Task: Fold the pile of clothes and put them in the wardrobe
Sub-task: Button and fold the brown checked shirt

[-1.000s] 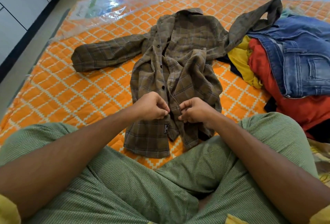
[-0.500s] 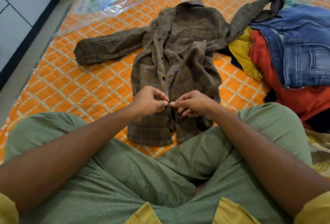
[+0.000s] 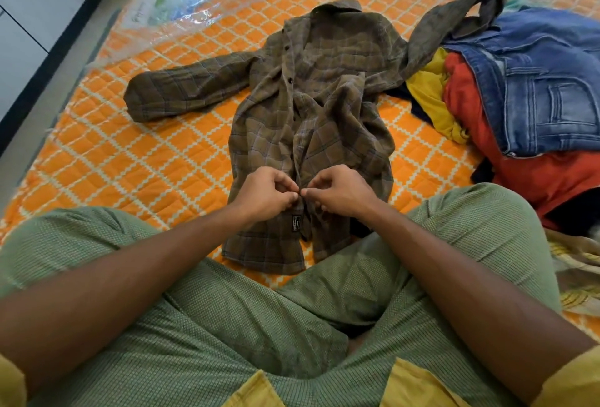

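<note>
1. A brown plaid shirt (image 3: pixel 311 121) is laid front-up on the orange quilted mattress (image 3: pixel 146 163), directly in front of the seated person's crossed legs, with its collar at the far end.
2. The left hand (image 3: pixel 264 192) and the right hand (image 3: pixel 341 190) are held together low on the shirt's front opening. Each is curled and pinches one edge of the placket between thumb and fingertips, and a button appears to be being fastened.
3. One sleeve is spread flat on the mattress towards the white cabinet fronts (image 3: pixel 29 1). The other is draped up onto the pile of clothes (image 3: pixel 519 134), where denim jeans (image 3: pixel 545 82) lie over a red garment (image 3: pixel 552 186) and a yellow garment (image 3: pixel 431 95).
4. Plastic wrapping (image 3: pixel 181 7) is seen over the far corner of the mattress.
5. The shirt is judged to be light, soft and limp. It will crease and bunch wherever it is pushed, and no shape will be held unless it is smoothed flat.
6. For folding, it is best taken at the shoulder seams and hem corners, the draped sleeve being drawn off the pile first.
7. The jeans are judged heavier and stiffer, and are better gripped at the waistband.
8. Nothing is folded yet, so the task is judged to be at an early stage.
</note>
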